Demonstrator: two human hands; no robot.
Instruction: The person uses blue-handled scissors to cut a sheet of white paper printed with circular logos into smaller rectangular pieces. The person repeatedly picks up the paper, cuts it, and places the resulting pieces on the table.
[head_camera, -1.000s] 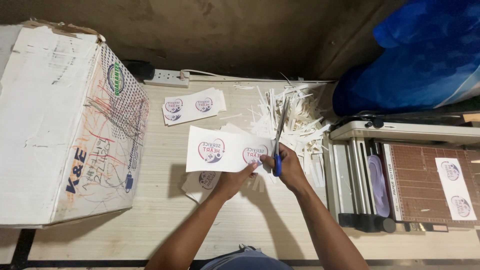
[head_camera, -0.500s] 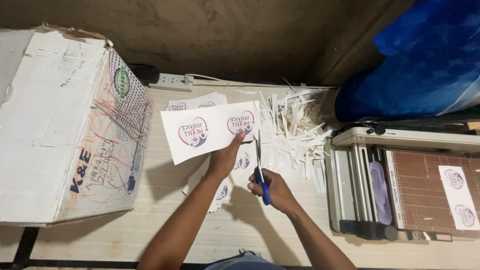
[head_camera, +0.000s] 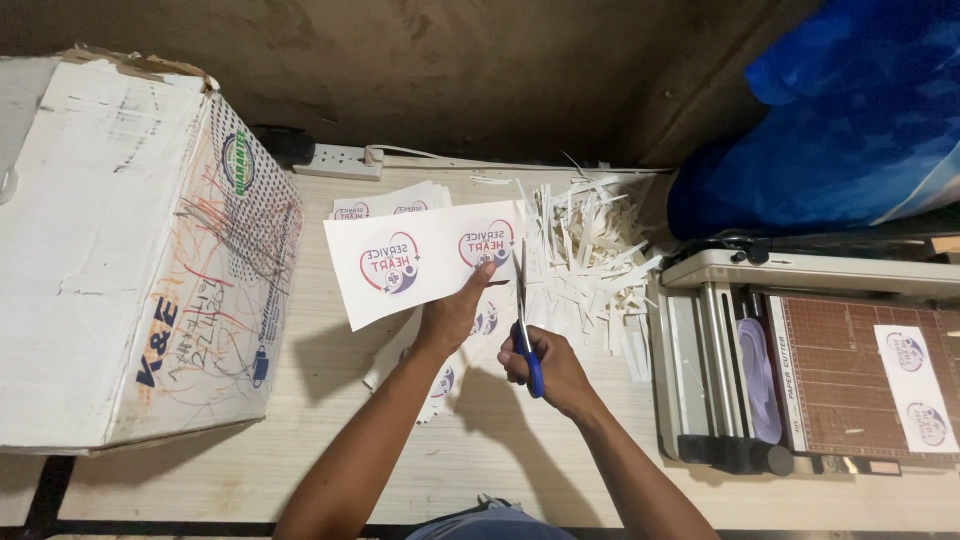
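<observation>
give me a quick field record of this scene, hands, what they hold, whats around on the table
left hand: holds up a printed sheet with two round emblems
right hand: grips blue-handled scissors, blades at the sheet's right edge
under the hands: more printed sheets on the wooden table
behind: pile of paper strips, power strip
left: scribbled cardboard box
right: paper cutter, blue plastic bag

The tabletop (head_camera: 300, 470) is pale, smooth wood. On it, the printed sheet (head_camera: 425, 260) is matt paper, the scissors (head_camera: 527, 340) have shiny metal blades and blue plastic handles, and the box (head_camera: 130, 250) is rough, scuffed cardboard.
</observation>
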